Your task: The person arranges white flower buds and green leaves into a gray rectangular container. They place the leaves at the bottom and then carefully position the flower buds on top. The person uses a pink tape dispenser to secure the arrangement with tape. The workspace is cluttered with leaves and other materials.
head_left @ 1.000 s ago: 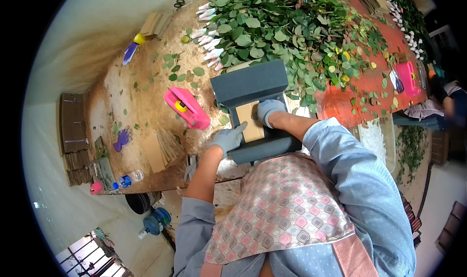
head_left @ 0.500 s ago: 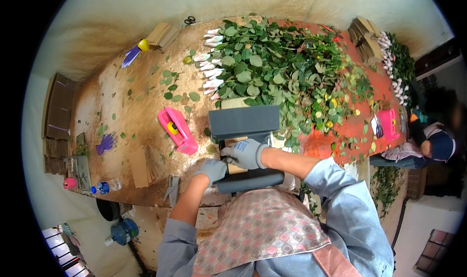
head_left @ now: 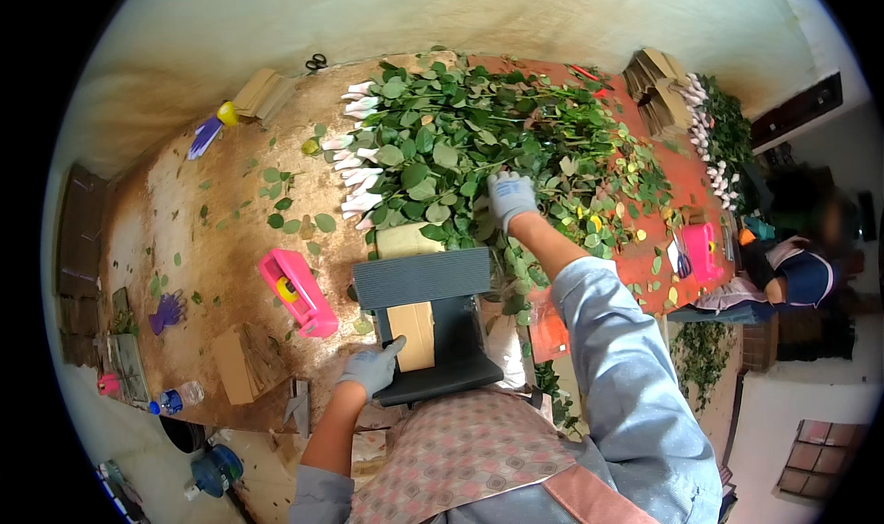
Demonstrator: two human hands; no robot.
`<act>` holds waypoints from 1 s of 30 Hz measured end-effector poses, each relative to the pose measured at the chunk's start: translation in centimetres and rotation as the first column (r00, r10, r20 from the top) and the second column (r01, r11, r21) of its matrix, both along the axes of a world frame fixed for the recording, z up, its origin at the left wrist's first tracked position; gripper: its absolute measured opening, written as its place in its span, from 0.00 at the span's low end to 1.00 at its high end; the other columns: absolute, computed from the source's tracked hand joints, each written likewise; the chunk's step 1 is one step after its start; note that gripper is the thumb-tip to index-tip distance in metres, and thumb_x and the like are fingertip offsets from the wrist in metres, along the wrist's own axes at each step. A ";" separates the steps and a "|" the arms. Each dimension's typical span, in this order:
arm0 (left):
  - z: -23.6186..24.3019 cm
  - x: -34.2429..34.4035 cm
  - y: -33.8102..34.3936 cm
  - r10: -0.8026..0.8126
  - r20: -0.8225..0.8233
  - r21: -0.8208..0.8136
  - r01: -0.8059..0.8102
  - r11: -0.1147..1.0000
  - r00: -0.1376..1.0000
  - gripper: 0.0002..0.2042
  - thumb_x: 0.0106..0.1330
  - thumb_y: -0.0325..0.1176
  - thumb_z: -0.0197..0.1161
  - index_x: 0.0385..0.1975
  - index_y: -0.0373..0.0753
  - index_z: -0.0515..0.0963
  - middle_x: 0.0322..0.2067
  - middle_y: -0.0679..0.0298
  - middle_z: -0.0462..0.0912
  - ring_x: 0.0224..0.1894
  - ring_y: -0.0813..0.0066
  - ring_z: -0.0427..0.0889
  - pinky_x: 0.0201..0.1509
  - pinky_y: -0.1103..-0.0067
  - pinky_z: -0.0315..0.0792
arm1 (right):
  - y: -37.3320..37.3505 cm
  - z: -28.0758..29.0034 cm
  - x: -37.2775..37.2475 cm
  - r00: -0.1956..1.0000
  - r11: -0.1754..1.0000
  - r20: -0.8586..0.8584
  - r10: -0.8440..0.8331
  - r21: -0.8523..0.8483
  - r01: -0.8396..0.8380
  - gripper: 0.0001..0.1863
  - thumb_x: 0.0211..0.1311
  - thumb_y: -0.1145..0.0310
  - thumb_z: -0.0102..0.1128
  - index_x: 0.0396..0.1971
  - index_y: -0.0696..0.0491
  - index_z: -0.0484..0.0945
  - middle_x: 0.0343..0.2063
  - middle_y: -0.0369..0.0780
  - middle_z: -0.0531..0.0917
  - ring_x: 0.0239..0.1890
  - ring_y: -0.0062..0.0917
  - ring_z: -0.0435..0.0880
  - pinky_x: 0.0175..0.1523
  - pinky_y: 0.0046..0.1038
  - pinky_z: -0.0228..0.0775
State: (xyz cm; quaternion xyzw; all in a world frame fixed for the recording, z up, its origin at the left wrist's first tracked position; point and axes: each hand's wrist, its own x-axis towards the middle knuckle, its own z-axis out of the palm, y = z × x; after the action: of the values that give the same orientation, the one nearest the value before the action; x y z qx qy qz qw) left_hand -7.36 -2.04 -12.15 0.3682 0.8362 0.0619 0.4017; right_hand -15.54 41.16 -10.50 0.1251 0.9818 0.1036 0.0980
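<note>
1. The gloved right hand (head_left: 509, 197) reaches into the pile of leafy stems (head_left: 479, 142), fingers closing among them.
2. The gloved left hand (head_left: 373, 367) rests open on the cardboard piece (head_left: 412, 332) in the dark grey rack (head_left: 428, 326).
3. A pink tool (head_left: 297, 292) lies beside it on the bench (head_left: 212, 238).

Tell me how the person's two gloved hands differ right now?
The left hand sits close to the body, fingers on the brown cardboard sheet in the dark grey rack. The right hand stretches far out into the pile of leafy stems. Both wear grey gloves.
</note>
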 end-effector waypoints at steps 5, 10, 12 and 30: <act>0.4 -0.1 -0.1 0.021 0.018 0.018 -0.021 1.000 1.000 0.28 0.71 0.34 0.51 0.73 0.59 0.66 0.40 0.44 0.85 0.41 0.43 0.84 0.45 0.54 0.76 | -1.0 0.3 -0.4 0.991 0.977 0.089 0.102 0.180 -0.116 0.15 0.70 0.65 0.52 0.53 0.48 0.81 0.49 0.41 0.85 0.52 0.36 0.83 0.56 0.49 0.64; -1.7 0.5 -1.1 0.017 -0.026 0.059 -0.015 0.998 1.000 0.28 0.71 0.34 0.50 0.73 0.60 0.66 0.40 0.44 0.85 0.40 0.42 0.84 0.45 0.53 0.75 | 0.1 4.1 -1.3 0.989 0.942 0.016 0.144 0.304 -0.142 0.14 0.69 0.65 0.53 0.50 0.49 0.79 0.44 0.41 0.84 0.51 0.37 0.82 0.58 0.48 0.65; -1.6 0.3 -0.7 0.035 -0.016 0.064 -0.033 0.997 0.999 0.28 0.72 0.34 0.49 0.73 0.61 0.65 0.40 0.44 0.85 0.40 0.42 0.84 0.45 0.53 0.75 | 1.0 7.2 -1.5 0.981 0.945 -0.124 0.151 0.310 -0.106 0.13 0.67 0.64 0.55 0.49 0.48 0.79 0.42 0.40 0.83 0.48 0.35 0.83 0.56 0.50 0.67; -0.1 0.6 0.1 0.064 0.028 -0.019 -0.063 0.998 0.998 0.30 0.72 0.36 0.45 0.76 0.62 0.61 0.51 0.46 0.84 0.50 0.48 0.85 0.56 0.59 0.76 | -0.1 21.9 -1.6 0.635 0.953 -0.714 0.293 0.272 -0.134 0.17 0.56 0.65 0.63 0.47 0.49 0.79 0.60 0.45 0.75 0.63 0.43 0.70 0.68 0.50 0.54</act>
State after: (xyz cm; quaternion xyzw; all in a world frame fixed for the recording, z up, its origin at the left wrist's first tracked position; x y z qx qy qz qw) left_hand -6.74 -1.93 -12.25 0.3370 0.8422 0.0725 0.4146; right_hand -17.12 41.05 11.37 0.0478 0.9278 0.1485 -0.3390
